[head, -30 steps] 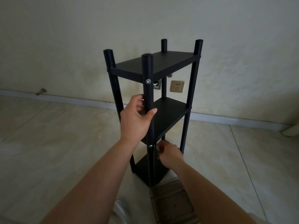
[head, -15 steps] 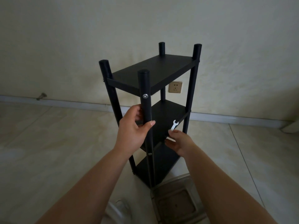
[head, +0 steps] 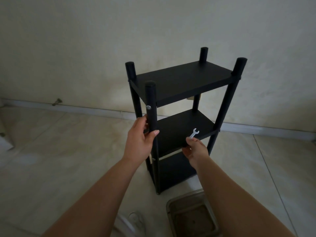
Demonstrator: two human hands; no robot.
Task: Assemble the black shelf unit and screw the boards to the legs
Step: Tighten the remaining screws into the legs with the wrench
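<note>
The black shelf unit (head: 181,82) stands upright on the floor with three boards between four round legs. A silver screw (head: 148,107) shows in the near leg (head: 151,108), level with the top board. My left hand (head: 139,142) grips that near leg just below the screw. My right hand (head: 195,148) pinches a small silver wrench (head: 194,133) in front of the middle board (head: 181,129), its open jaw pointing up. The bottom board (head: 172,173) is partly hidden by my right forearm.
A square metal floor drain (head: 191,216) lies just in front of the shelf's foot. A white baseboard (head: 85,109) runs along the wall behind. A wall socket (head: 190,98) peeks from under the top board. Pale floor tiles stretch to the left and right.
My right hand came up from the lower screw on the near leg and now holds the wrench raised before the middle board. The view has dropped, so the shelf sits lower and further right.
</note>
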